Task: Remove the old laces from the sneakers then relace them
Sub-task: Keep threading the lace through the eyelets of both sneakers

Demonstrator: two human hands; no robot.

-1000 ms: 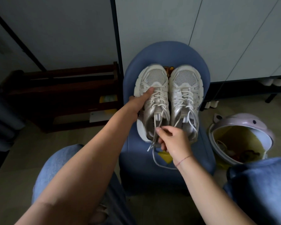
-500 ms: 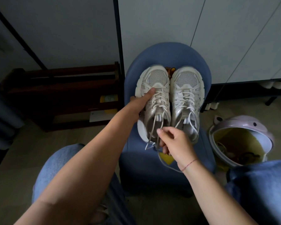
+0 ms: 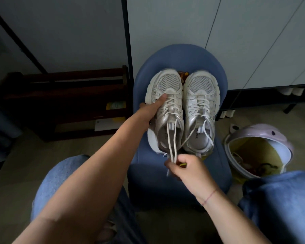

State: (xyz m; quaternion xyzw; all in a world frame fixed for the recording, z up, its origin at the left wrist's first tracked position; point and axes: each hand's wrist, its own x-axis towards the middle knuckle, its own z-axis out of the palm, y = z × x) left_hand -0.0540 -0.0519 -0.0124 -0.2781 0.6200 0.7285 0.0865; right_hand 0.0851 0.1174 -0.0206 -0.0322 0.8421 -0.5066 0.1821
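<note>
Blue chair (image 3: 180, 55) holds both sneakers (image 3: 201, 95); your left hand (image 3: 151, 110) grips one, right hand (image 3: 185, 168) pinches its laces (image 3: 171, 138); hard tugging could drag it off.

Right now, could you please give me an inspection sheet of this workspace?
Surface: blue stool seat bears both sneakers, side by side, toes away.
Job's things: left sneaker and right sneaker are both laced, bows undone; the left sneaker's lace ends run straight to the right hand.
Clutter: yellow scrap on the seat near the heels; orange item behind the toes.
Grips: left hand holds the left sneaker, thumb on top; right hand pinches the lace ends.
Cables: thin dark line across the white panels; cord or seam, cannot tell.
Surroundings: open lilac bin on the floor at right; dark wooden rack at left.
</note>
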